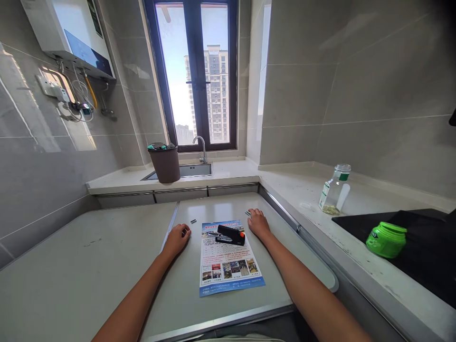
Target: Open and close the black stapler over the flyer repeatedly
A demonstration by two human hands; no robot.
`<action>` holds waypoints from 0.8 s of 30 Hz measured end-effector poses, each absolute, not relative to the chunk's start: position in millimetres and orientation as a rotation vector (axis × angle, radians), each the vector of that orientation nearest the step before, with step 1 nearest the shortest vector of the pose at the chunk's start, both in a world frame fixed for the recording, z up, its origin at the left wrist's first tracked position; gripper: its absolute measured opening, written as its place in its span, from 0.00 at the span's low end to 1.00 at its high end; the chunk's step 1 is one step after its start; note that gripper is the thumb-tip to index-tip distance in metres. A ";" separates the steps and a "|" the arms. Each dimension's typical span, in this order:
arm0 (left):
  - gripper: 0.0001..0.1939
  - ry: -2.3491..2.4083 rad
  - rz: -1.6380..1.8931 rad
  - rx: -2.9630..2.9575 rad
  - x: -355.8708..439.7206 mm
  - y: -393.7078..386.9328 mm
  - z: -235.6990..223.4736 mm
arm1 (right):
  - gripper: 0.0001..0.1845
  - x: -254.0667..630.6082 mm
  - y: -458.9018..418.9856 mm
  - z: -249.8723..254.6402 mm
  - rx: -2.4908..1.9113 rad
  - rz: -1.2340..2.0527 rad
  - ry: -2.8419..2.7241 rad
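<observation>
"flyer [232, 287] came nearest, lying flat on the pale table [107, 266]; what sat on it?"
"a black stapler [231, 236] with an orange tip, on the flyer's upper half."
"and the left hand [177, 239]?"
"its fingers were curled in, left of the flyer; i couldn't tell whether they pinched anything. a short staple strip [193, 221] lay just beyond."
"and the right hand [259, 222]?"
"palm down, fingers slightly apart; the tips were at another staple strip [247, 213], and i couldn't tell if they touched."
"off to that side?"
"a green plastic jar [386, 241] stood at a black panel [429, 259], and farther back a clear glass jar [334, 190] on the counter [285, 190]."
"farthest?"
"a brown bin [165, 165] and faucet [203, 151] at the sink [203, 169], then the window [195, 95] with a tower block [215, 95] outside."
</observation>
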State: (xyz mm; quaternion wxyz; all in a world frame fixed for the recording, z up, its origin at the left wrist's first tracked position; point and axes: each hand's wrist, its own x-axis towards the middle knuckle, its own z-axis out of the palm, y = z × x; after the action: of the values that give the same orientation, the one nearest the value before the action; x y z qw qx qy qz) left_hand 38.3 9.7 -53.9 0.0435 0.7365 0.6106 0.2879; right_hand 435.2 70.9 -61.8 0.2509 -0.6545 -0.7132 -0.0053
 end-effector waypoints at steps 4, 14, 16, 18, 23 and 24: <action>0.09 1.937 0.802 2.316 42.2 7.0 -52.5 | 0.18 434.1 68.8 -60.2 -1.760 -0.059 -1.955; 0.12 1.986 0.723 2.422 50.2 5.4 -46.2 | 0.08 427.8 61.5 -53.6 -1.652 -0.100 -2.124; 0.14 1.983 0.736 2.448 51.9 6.5 -45.4 | 0.08 428.0 61.8 -53.8 -1.670 -0.089 -2.122; 0.17 1.960 0.724 2.479 53.0 8.6 -46.9 | 0.08 428.3 62.0 -53.9 -1.674 -0.083 -2.125; 0.24 1.916 0.526 2.497 53.9 14.2 -56.4 | 0.08 428.4 62.0 -54.2 -1.668 -0.080 -2.120; 0.25 1.918 0.492 2.491 54.2 14.5 -57.5 | 0.08 428.4 62.0 -54.2 -1.668 -0.079 -2.123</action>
State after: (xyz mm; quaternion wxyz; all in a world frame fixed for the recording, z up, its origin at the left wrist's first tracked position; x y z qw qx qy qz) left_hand 54.2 14.5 -57.5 -0.0203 0.7826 0.6026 0.1546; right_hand 428.4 62.0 -54.2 0.2185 -0.6027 -0.7669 -0.0287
